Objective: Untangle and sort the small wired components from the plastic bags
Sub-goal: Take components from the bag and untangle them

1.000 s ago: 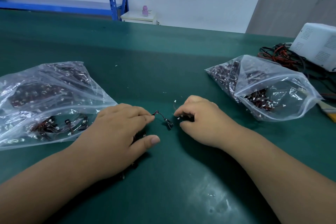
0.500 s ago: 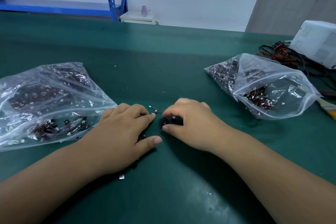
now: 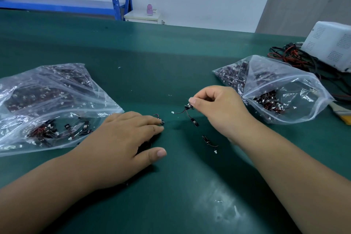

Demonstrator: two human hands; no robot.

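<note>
While aloft, wired component [image 3: 194, 122] within grip of right hand [image 3: 218, 109].

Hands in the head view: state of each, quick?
Left hand: open, fingers flat on a clump of wired components.
Right hand: closed, pinching one dangling wired component.

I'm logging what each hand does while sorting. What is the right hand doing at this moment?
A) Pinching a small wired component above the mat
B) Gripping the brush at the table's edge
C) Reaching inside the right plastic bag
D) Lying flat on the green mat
A: the right hand pinches a wired component at its fingertips, the black end dangling, outside the right plastic bag.
</note>
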